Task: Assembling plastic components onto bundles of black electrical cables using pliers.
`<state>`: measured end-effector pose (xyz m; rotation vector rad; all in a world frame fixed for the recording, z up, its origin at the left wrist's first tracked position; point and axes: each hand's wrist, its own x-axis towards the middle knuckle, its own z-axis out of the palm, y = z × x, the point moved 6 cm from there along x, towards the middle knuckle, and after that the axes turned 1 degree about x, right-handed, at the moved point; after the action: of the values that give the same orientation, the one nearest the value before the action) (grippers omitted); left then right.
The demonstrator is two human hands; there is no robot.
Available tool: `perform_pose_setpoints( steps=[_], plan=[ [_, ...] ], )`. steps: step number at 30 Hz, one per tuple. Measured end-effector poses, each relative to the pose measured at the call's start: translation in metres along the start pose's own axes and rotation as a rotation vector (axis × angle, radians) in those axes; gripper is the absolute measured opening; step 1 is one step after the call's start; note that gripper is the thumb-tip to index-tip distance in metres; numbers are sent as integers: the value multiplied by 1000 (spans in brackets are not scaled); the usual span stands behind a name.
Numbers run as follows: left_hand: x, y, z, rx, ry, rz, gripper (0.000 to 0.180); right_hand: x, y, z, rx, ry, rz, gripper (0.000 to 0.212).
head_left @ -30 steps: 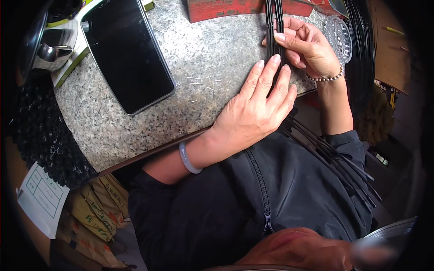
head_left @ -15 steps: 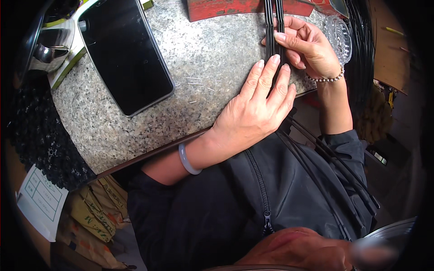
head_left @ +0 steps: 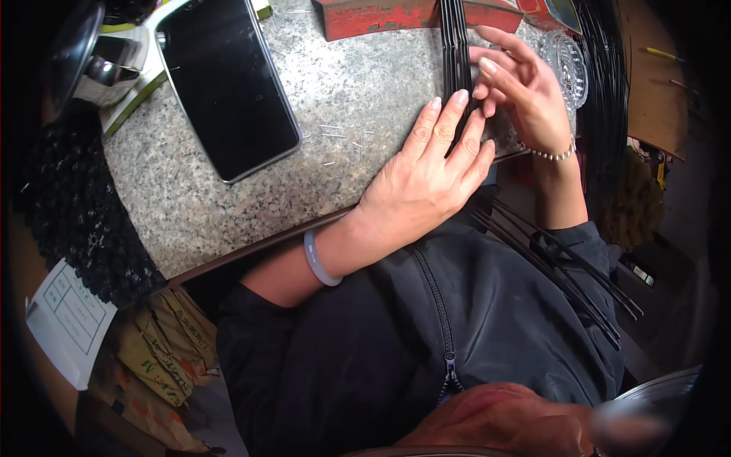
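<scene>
Resting the left hand [head_left: 422, 179] over a bundle of slim black rods [head_left: 454, 53], running from the near edge of the granite surface [head_left: 327, 84] up across a worn red block [head_left: 381, 21]. Stretching the left fingers flat along the rods with the thumb hidden, so not being able to tell about any grip beneath. Holding the right hand [head_left: 537, 99] just right of the bundle, with fingers loosely curled and apart, gripping nothing; not being able to tell about a light touch at the lower fingertips.

Just beyond the right hand, seeing a clear ridged glass dish [head_left: 580, 84], not making out any contents through the reflections. Above it, glimpsing a red box [head_left: 539, 19], not seeing inside.

Left of the hands, finding small thin metal pins [head_left: 331, 135] scattered loose, then a dark-screened phone [head_left: 228, 91] overlapping a white and green box [head_left: 138, 99]. Farther out, noticing black lacy material [head_left: 87, 228], a printed sheet [head_left: 72, 324] and tan sacks [head_left: 164, 365], not seeing into them.
</scene>
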<state>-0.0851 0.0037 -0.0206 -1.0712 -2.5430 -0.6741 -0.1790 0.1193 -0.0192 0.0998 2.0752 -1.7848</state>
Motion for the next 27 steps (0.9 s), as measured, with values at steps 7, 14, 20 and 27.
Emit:
perform_pose_setpoints(
  steps=[7,14,20,27],
  plan=[
    [8,7,-2,-61,-136,79,54,-62,-18,-78,-366,366,-312,30],
    [12,19,-5,81,-159,85,54,-107,-19,-249,-1046,876,-351,27],
    [18,24,-4,159,-163,101,51,-96,5,-342,-1304,874,-109,27],
    [18,30,-7,222,-240,71,56,-59,6,-347,-1263,880,-12,27]
  ],
)
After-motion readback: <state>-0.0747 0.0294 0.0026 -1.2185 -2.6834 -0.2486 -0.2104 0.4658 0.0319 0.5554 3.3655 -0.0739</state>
